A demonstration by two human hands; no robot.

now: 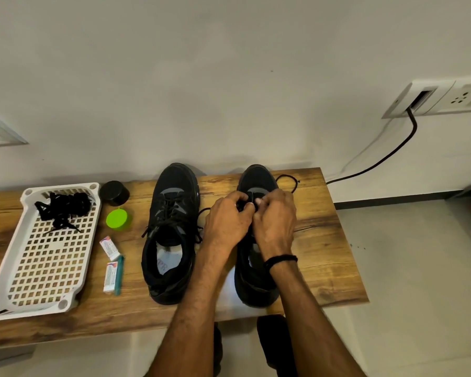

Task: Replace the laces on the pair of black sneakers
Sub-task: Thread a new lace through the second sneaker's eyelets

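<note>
Over 3 o'clock sneaker (256, 178), lace (286, 175) pinched by fingers of left hand (227, 223), right hand (276, 221); ends best kept even, untwisted.

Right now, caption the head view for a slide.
Left hand and right hand pinch the lace on the right-hand sneaker.

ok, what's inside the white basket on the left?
A tangled bundle of black laces lies at the far end of the white basket. The perforated floor under the bundle is covered, and the basket's near left corner runs out of frame.
</note>
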